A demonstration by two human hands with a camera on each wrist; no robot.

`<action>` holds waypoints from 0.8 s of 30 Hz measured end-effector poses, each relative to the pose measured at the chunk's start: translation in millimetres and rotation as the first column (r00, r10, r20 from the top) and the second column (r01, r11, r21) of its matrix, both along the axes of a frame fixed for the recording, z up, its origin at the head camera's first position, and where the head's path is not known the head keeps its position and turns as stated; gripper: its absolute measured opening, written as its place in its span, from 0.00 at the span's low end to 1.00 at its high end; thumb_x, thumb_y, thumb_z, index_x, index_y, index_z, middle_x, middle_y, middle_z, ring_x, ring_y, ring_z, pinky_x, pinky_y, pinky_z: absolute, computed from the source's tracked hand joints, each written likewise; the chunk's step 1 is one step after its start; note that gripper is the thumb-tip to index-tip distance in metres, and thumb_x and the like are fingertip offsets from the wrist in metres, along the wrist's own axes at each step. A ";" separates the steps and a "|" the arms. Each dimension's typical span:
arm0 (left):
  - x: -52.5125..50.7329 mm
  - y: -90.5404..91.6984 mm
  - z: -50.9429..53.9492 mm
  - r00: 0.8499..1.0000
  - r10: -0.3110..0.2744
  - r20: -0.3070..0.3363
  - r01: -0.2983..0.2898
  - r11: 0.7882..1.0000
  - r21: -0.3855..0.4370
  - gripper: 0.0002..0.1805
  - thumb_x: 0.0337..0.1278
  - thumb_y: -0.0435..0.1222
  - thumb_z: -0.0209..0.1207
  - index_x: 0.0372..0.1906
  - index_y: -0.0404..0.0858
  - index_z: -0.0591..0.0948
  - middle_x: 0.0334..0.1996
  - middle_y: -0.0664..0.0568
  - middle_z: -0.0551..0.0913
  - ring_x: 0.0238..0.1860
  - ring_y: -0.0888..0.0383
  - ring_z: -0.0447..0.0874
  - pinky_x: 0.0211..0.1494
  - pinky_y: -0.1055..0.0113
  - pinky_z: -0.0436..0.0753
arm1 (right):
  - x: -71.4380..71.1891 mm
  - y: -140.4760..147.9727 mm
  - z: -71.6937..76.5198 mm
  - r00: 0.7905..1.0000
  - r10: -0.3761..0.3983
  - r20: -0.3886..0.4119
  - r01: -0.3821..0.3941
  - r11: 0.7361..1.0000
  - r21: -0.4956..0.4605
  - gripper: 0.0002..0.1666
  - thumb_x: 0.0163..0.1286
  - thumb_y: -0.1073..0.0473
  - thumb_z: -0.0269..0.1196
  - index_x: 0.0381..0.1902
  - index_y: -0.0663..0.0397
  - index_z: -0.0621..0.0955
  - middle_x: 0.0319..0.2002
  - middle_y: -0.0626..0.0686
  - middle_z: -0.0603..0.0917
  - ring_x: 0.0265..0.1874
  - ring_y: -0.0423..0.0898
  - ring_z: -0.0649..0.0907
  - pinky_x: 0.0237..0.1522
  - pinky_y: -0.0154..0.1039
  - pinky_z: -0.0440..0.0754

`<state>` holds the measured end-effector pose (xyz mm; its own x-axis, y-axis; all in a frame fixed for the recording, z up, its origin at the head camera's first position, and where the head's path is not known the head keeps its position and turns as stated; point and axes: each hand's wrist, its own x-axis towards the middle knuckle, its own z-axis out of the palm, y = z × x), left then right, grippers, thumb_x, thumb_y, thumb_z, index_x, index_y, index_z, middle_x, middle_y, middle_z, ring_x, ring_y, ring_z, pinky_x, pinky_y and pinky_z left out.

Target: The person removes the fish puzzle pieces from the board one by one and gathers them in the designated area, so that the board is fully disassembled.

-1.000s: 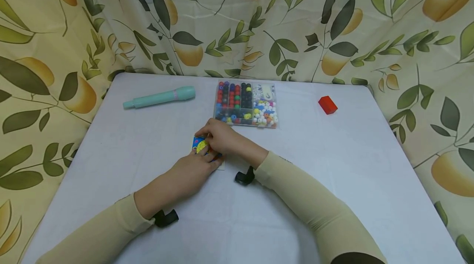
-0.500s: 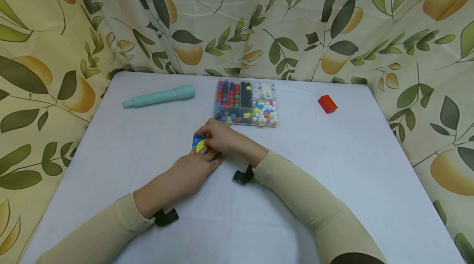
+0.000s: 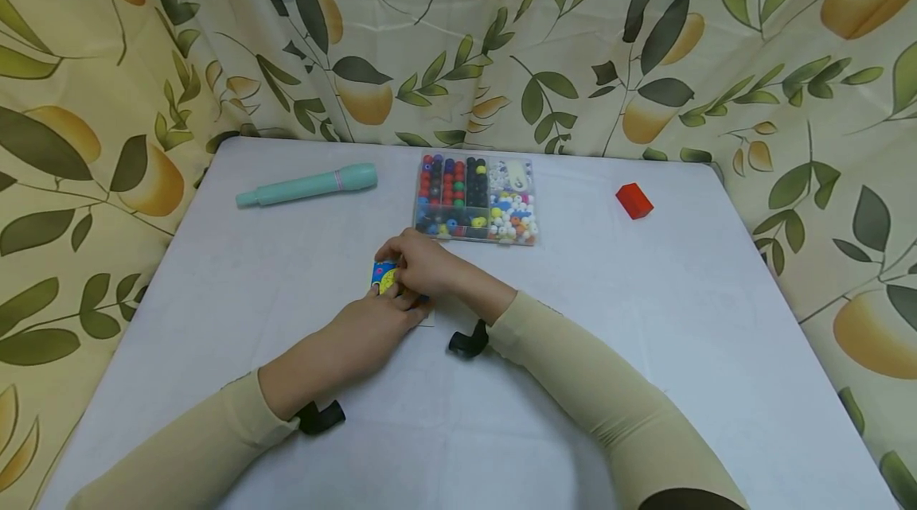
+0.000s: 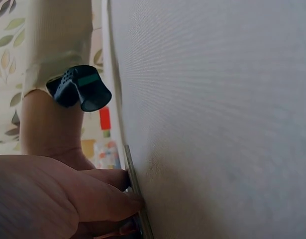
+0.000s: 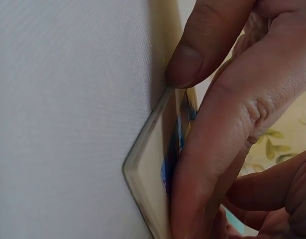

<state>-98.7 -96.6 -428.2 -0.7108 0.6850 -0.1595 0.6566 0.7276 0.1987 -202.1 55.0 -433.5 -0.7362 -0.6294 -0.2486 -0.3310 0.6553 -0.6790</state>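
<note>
A small flat picture board (image 3: 384, 278), blue and yellow with a pale border, lies on the white table under both hands. My left hand (image 3: 371, 335) holds its near and left side; the thumb (image 4: 110, 199) is at the board's edge (image 4: 135, 180) in the left wrist view. My right hand (image 3: 427, 266) reaches over from the right with curled fingers at the far part of the board. In the right wrist view a pale corner (image 5: 145, 172) shows beside a finger (image 5: 207, 144) lying across the picture. Most of the picture and the right fingertips are hidden.
Behind the hands stands a clear compartment box (image 3: 476, 198) of coloured beads. A mint-green tube-shaped object (image 3: 306, 186) lies at the back left, and a red block (image 3: 634, 200) at the back right. A patterned curtain (image 3: 458, 40) hangs behind the table.
Both hands stay almost still on the board. The right wrist shifts very slightly to the left.
</note>
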 end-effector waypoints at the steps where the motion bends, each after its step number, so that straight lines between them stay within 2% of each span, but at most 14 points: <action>1: -0.1 -0.3 -0.3 1.000 0.000 -0.001 0.000 1.000 -0.002 0.30 0.77 0.26 0.57 0.79 0.43 0.75 0.81 0.46 0.69 0.83 0.41 0.65 0.67 0.34 0.82 | 0.0 -0.3 -0.1 1.000 -0.002 -0.001 0.002 1.000 -0.001 0.23 0.76 0.70 0.60 0.66 0.55 0.84 0.57 0.58 0.80 0.47 0.48 0.80 0.50 0.36 0.79; 7: -0.6 -0.5 -0.7 1.000 0.005 0.012 -0.005 1.000 0.000 0.30 0.77 0.26 0.57 0.79 0.43 0.74 0.82 0.47 0.69 0.82 0.41 0.66 0.67 0.34 0.82 | 1.4 -0.7 0.4 1.000 -0.019 0.008 0.019 1.000 -0.021 0.23 0.74 0.71 0.60 0.63 0.54 0.83 0.57 0.58 0.80 0.47 0.49 0.81 0.50 0.37 0.81; 14: -0.4 -0.4 -1.0 1.000 0.003 0.005 -0.003 1.000 0.003 0.30 0.77 0.26 0.57 0.79 0.43 0.75 0.82 0.47 0.69 0.83 0.41 0.65 0.67 0.34 0.82 | 3.0 -0.3 -2.0 0.999 -0.049 0.022 0.050 0.998 -0.045 0.20 0.79 0.67 0.61 0.65 0.53 0.83 0.58 0.56 0.81 0.53 0.49 0.82 0.57 0.43 0.82; 19: -0.7 0.0 -1.2 1.000 0.009 0.016 -0.009 1.000 0.000 0.30 0.78 0.26 0.56 0.79 0.42 0.74 0.83 0.47 0.67 0.84 0.41 0.62 0.69 0.32 0.80 | 2.7 -0.7 -4.4 0.997 -0.070 0.019 0.071 0.995 -0.068 0.21 0.80 0.67 0.61 0.67 0.51 0.83 0.58 0.57 0.81 0.49 0.48 0.82 0.54 0.41 0.82; 24: -0.5 0.1 -0.4 1.000 0.003 0.017 -0.003 1.000 0.002 0.29 0.78 0.26 0.56 0.79 0.42 0.74 0.83 0.47 0.67 0.84 0.41 0.62 0.70 0.31 0.79 | 3.9 -0.1 -6.1 0.995 -0.097 0.016 0.098 0.991 -0.095 0.21 0.79 0.69 0.60 0.64 0.48 0.86 0.54 0.55 0.82 0.46 0.47 0.81 0.49 0.40 0.81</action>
<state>-99.2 -96.5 -428.6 -0.7104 0.6830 -0.1698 0.6508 0.7293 0.2110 -198.2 54.9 -439.6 -0.7927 -0.5760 -0.1993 -0.2606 0.6159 -0.7434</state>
